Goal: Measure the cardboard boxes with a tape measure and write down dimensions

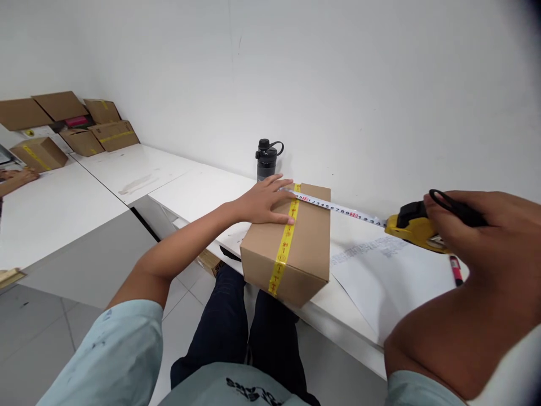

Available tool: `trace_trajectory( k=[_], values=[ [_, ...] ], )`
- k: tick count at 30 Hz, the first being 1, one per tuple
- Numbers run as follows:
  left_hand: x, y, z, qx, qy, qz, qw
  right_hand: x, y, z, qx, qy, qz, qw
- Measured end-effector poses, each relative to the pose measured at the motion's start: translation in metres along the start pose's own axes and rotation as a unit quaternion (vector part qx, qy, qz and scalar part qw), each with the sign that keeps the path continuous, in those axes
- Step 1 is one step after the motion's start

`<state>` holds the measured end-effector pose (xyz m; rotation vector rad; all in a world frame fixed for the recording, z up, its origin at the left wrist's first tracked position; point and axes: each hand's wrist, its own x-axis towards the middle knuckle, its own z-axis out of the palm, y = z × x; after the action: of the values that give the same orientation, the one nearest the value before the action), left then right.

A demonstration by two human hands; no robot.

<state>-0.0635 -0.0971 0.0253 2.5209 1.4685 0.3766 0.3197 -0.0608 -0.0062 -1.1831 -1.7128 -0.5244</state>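
Observation:
A brown cardboard box [310, 237] with a strip of yellow printed tape [281, 256] stands at the table's front edge. My left hand [270, 203] lies on its top with fingers spread, over the near end of a measuring blade. That white blade [338, 210] stretches across the box top and past its right edge. It runs into a yellow and black tape measure [416, 228], which my right hand [482, 225] grips to the right of the box. The blade's tip is hidden by my left hand.
Behind the box, a dark bottle [266, 160] stands near the wall. Printed paper [380, 270] and a red marker [456, 270] lie on the right. Several cardboard boxes [114, 135] are stacked at the far left, where another person's hand [25, 175] shows.

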Motion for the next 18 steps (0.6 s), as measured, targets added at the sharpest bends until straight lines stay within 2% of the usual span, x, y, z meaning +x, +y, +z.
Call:
trace_trajectory(
  k=[3,4,8,11,14,18],
  values=[
    [0.018,-0.017,-0.004,0.014,-0.006,-0.063,0.998,0.002,-0.006,-0.001,-0.014,0.046,0.013,0.999],
    [0.024,-0.023,-0.006,0.011,-0.01,-0.077,0.997,0.003,-0.011,-0.004,-0.011,0.043,0.011,0.999],
    [0.038,-0.037,-0.012,-0.015,-0.033,-0.109,0.993,0.007,-0.031,-0.019,0.005,-0.045,0.035,0.998],
    [0.039,-0.038,-0.013,-0.062,-0.043,-0.136,0.988,0.009,-0.038,-0.027,0.011,-0.071,0.062,0.996],
    [0.037,-0.036,-0.011,-0.133,-0.058,-0.163,0.976,0.008,-0.036,-0.024,0.016,-0.075,0.074,0.994],
    [0.037,-0.036,-0.008,-0.168,-0.066,-0.187,0.966,0.008,-0.025,-0.013,0.011,-0.035,0.073,0.997]
  ],
)
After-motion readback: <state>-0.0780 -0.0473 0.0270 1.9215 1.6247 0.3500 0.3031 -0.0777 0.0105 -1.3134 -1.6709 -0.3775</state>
